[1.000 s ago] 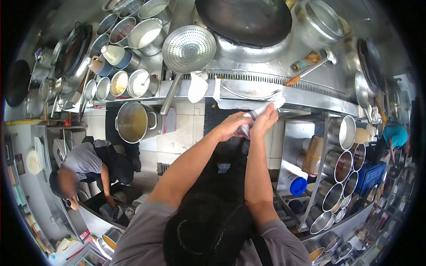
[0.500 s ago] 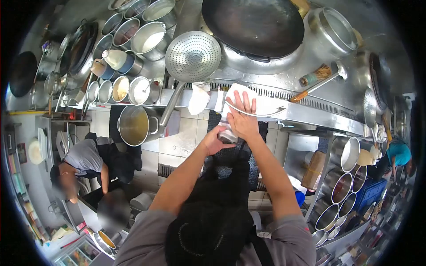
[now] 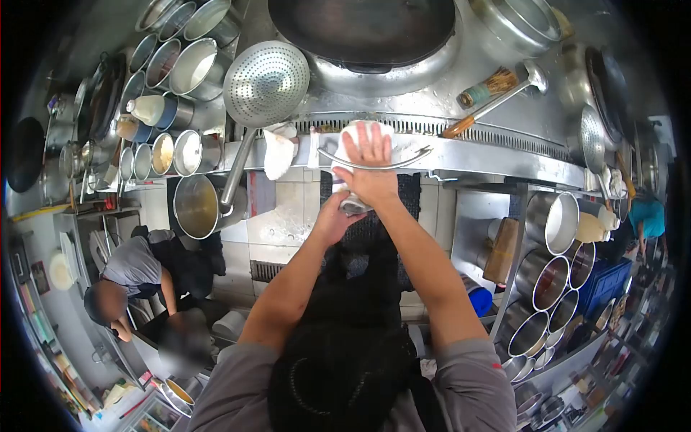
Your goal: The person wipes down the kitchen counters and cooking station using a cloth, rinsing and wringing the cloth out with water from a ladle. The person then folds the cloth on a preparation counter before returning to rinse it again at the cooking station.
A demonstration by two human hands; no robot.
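Item, right hand [image 3: 371,162]: fingers spread wide, palm down on a white cloth [image 3: 343,147] at the counter edge, lying across a curved metal bar [image 3: 414,160]. Item, left hand [image 3: 333,219]: just below the right, partly curled at a bunched grey-white fold; I cannot tell how firmly it grips. Hazards, as I judge them from my distance: a fingertip or loose cloth could catch between bar and counter if pressed sideways; the cloth could bunch or slip on smooth metal. Beyond the fingertips, a slotted grate [image 3: 425,129], whose slots could snag a trailing corner. Left of the hands, a second white cloth [image 3: 279,155], then a perforated strainer [image 3: 266,83], its handle overhanging the edge; a leftward elbow swing could knock it toward the stockpot [image 3: 198,207] below. Right of the hands, a wooden-handled ladle [image 3: 533,75] and a bristle brush [image 3: 489,86]; a wide sweep could shift the ladle. Farthest ahead, a dark wok [image 3: 367,32]; were it hot, an overreach risks a burn. Writing: a small red mark on the right sleeve [image 3: 464,371], illegible; I can read no brand or label.
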